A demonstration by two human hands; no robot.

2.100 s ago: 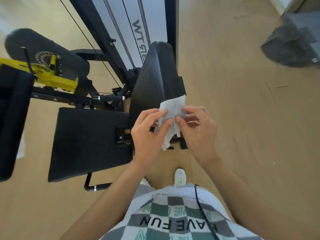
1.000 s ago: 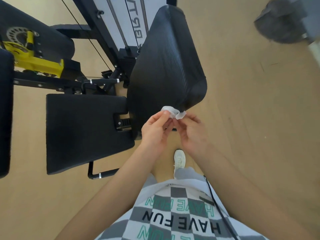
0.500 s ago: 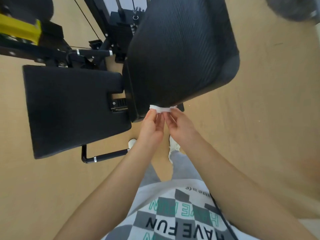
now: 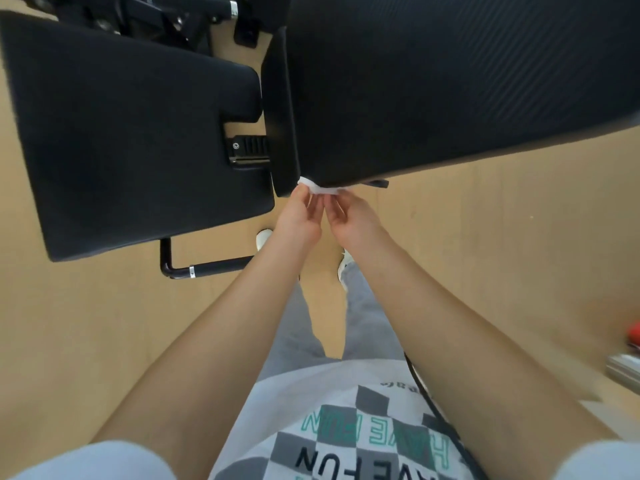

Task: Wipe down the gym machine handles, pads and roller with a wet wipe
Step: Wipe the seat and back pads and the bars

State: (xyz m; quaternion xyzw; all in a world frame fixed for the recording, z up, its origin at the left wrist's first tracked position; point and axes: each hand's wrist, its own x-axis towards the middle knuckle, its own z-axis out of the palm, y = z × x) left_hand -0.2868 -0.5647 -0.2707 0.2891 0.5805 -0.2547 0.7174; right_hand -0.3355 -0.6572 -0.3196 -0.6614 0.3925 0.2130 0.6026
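A white wet wipe [image 4: 320, 188] is bunched at the lower near edge of the big black back pad [image 4: 450, 84]. My left hand [image 4: 299, 216] and my right hand [image 4: 351, 216] both pinch the wipe from below, fingertips close together, right at the pad's corner. To the left lies the flat black seat pad [image 4: 121, 126]. Below it a black side handle [image 4: 204, 266] with a silver ring sticks out over the floor. Most of the wipe is hidden behind my fingers and the pad edge.
Black frame tubes and brackets [image 4: 180, 15] crowd the top left behind the seat. A ribbed adjuster bracket [image 4: 247, 150] joins the seat and back pad. My white shoes [image 4: 263, 237] stand on the tan floor. A red and metal object [image 4: 632, 348] lies at the right edge.
My head has moved closer and lower, so the pads fill more of the view. Both hands have folded the spread wipe into a small wad and brought it up to the back pad's lower edge.
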